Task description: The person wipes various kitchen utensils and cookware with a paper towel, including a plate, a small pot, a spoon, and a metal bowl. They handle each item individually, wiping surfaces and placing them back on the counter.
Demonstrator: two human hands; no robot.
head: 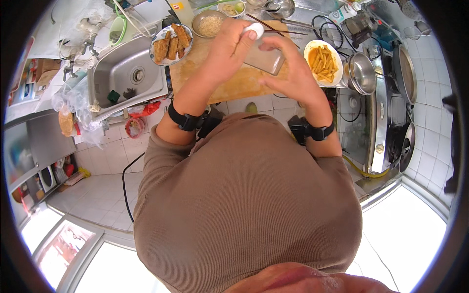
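Observation:
My left hand (229, 47) is closed around a small white round object (255, 30), perhaps a cap or lid; whatever lies inside the fist is hidden. To its right, my right hand (289, 71) has its thumb and fingers apart and looks empty. Between and behind the hands, a clear rectangular container (269, 60) rests on a wooden board (227, 86), partly covered by them. Dark chopsticks (284, 32) lie just beyond. A plate of browned fried pieces (171, 44) stands left of the board, and a white bowl of yellow strips in sauce (323, 63) stands right.
At left is a steel sink (128, 75) with a green sponge (113, 96). A bowl of pale crumbs (209, 25) and a small bowl with lime (231, 8) stand behind the board. Steel bowls (362, 73), black cables and a gas stove (381, 110) occupy the right side.

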